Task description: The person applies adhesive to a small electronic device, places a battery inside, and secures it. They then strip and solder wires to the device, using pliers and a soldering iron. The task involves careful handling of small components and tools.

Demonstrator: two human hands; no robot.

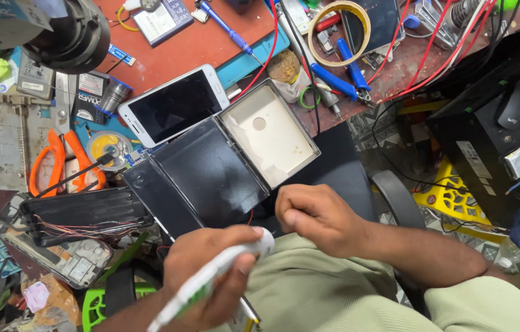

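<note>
While held, white tube (211,276) beside open case (235,154).

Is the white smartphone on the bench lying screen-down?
No. The white smartphone lies face-up on the red bench top, its dark screen showing, just above the open black case.

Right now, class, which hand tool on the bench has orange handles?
The scissors at the left of the bench, beside the white phone. The pliers near the tape roll have blue handles instead.
</note>
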